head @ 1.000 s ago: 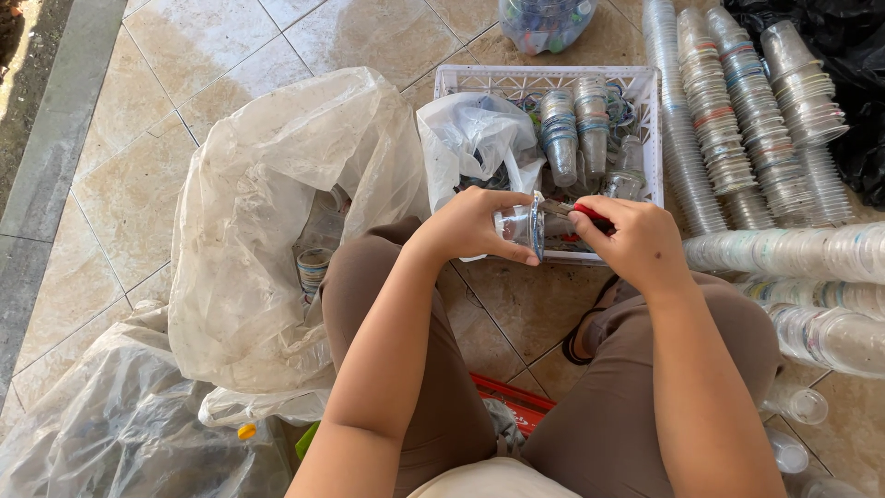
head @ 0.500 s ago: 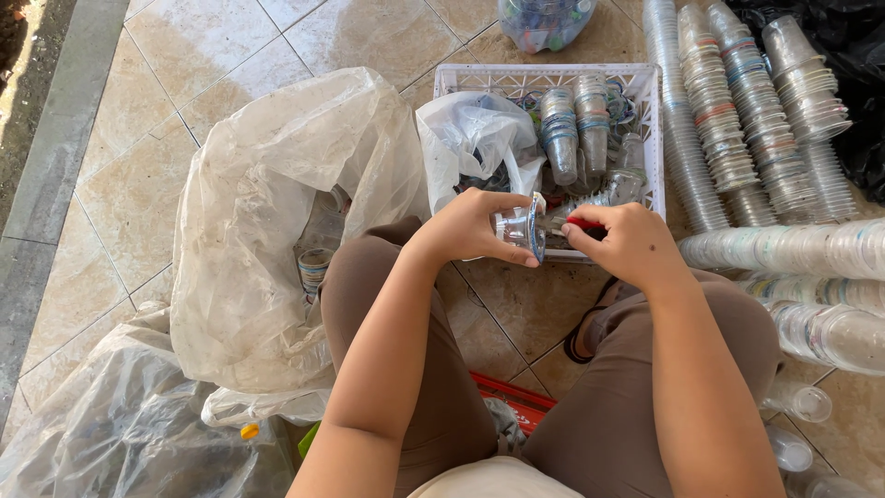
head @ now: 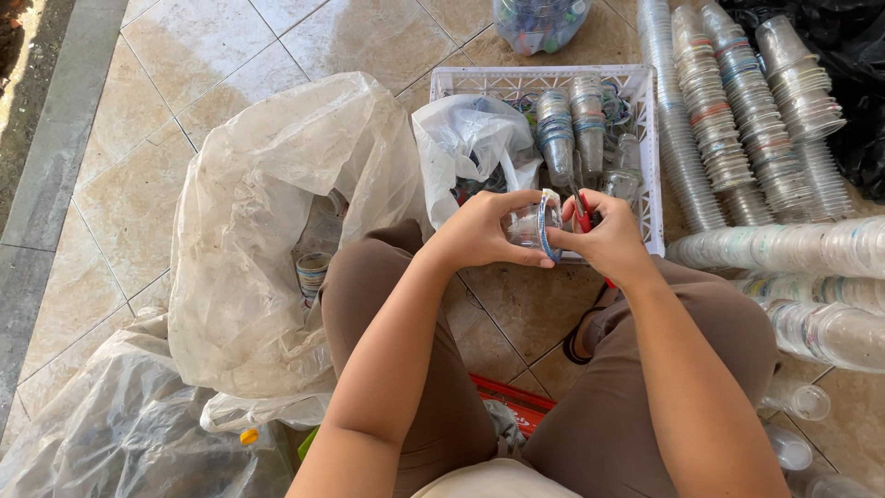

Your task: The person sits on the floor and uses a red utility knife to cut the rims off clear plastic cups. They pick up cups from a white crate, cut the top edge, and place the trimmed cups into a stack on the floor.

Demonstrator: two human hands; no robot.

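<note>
Nearest to me I see the two forearms reaching out over the knees in brown trousers. My left hand (head: 479,231) is closed around a clear plastic cup (head: 530,224), held on its side with a blue band at its rim. My right hand (head: 604,238) is gripping a red-handled cutting tool (head: 583,214) (scissors or a knife, I cannot tell which), its tip right against the cup's rim. Cup and tool sit just in front of the near edge of a white plastic crate (head: 645,138), which holds nested cups and a crumpled white bag (head: 470,143). To the left stands a large open plastic sack (head: 267,221). To the right lie long stacks of clear cups (head: 737,120) on the tiled floor (head: 203,46).
</note>
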